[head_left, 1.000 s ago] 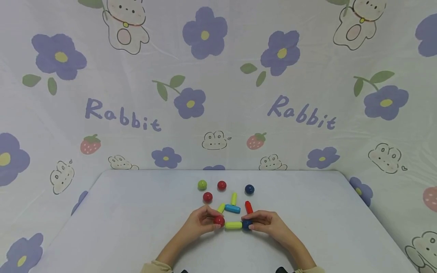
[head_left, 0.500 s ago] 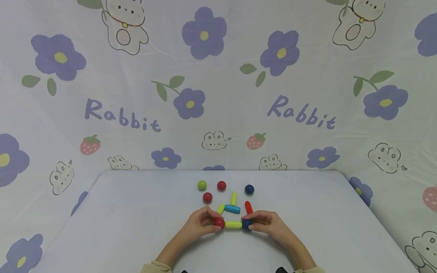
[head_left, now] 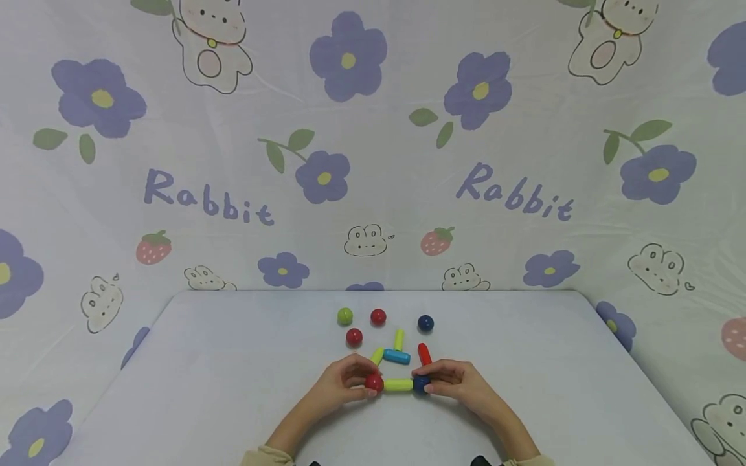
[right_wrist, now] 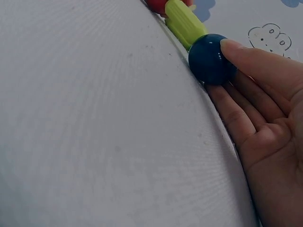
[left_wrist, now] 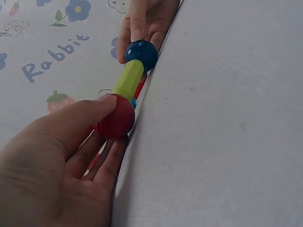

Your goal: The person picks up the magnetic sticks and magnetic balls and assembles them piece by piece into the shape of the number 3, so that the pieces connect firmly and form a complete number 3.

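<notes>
A white backdrop cloth, printed with purple flowers, rabbits and the word "Rabbit", rises behind a white desk. At the desk's near middle, the person's left hand has a narrow grip, thumb and fingers pinching a red ball; the right hand pinches a navy ball the same way. A lime rod spans between these two balls, touching both. Beyond it, a blue rod lies crosswise, an upper lime rod pointing away from its middle. A slanted lime rod and a red rod are partly hidden behind the left and right fingers respectively. Farther back sit a green ball, a rear red ball, a nearer loose red ball and a loose navy ball, all apart.
</notes>
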### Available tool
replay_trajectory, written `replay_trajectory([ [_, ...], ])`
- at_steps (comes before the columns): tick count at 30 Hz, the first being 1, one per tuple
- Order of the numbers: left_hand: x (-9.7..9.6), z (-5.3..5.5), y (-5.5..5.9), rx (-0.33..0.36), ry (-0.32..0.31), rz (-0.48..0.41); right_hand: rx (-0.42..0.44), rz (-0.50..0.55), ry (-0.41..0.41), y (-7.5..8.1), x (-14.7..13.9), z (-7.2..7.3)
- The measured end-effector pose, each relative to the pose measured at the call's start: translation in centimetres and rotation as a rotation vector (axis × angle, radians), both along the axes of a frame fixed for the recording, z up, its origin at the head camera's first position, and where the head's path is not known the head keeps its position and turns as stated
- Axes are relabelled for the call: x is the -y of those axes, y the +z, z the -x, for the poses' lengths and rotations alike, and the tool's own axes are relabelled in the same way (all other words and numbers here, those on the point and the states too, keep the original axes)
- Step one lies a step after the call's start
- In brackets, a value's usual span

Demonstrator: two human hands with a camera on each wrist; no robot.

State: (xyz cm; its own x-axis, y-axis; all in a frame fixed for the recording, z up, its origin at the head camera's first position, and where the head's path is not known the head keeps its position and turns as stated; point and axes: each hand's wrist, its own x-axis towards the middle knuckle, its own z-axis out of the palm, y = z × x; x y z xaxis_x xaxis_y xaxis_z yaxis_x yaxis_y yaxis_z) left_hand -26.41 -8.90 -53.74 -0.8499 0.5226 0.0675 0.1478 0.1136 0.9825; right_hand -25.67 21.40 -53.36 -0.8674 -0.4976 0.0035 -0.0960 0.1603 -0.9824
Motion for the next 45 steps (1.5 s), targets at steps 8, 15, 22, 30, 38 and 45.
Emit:
replay_trajectory([
  [8, 0.0, -0.2, 0.0, 0.01, -0.044, 0.007, 0.019, -0.007, -0.002, 0.0, 0.0, 0.0],
  [15, -0.3, -0.2, 0.5, -0.03, -0.013, 0.05, 0.022, -0.01, -0.01, 0.0, 0.0, 0.0],
  [22, -1.3, -0.5, 1.1, -0.054, 0.03, 0.018, 0.051, -0.005, -0.022, 0.0, -0.1, 0.0],
  [30, -2.5, -0.6, 1.2, -0.048, 0.028, 0.009, 0.049, 0.001, -0.022, -0.2, -0.1, 0.0],
  [38, -3.2, -0.3, 0.8, -0.062, 0.028, 0.052, 0.017, 0.008, -0.01, -0.2, -0.1, 0.1],
  [45, -3.6, 0.0, 0.4, -0.057, 0.015, 0.053, 0.011, 0.016, -0.002, -0.1, 0.0, 0.2],
])
